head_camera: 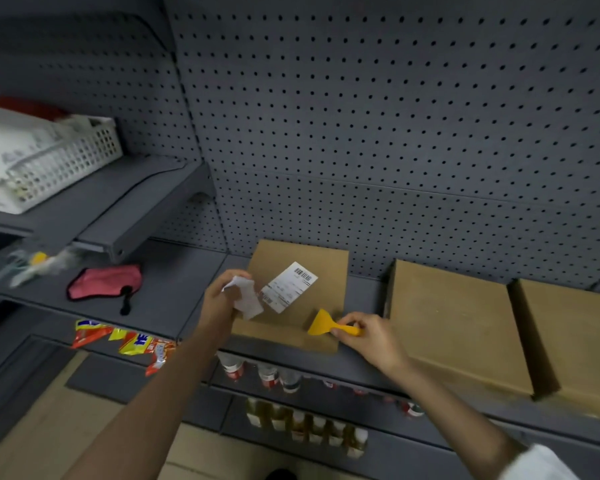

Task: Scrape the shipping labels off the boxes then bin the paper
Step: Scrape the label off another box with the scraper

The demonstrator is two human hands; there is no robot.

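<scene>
A flat brown cardboard box [288, 258] lies on the grey shelf [174, 292] in the middle. A white shipping label [289, 286] with barcodes sticks to its top. My left hand [219, 299] is at the box's left edge, shut on a crumpled piece of white paper [246, 297] just left of the label. My right hand [368, 336] grips a yellow plastic scraper [329, 325] by its handle, with the blade resting on the box's front right corner. Two more brown boxes [454, 323] [575, 337] lie to the right, with no label visible on them.
A pink cloth pouch [104, 280] lies on the shelf to the left. A white mesh basket [59, 164] sits on the upper left shelf. Snack packets [125, 339] hang below the shelf edge. Bottles [305, 427] stand on lower shelves. Grey pegboard [395, 116] backs the shelving.
</scene>
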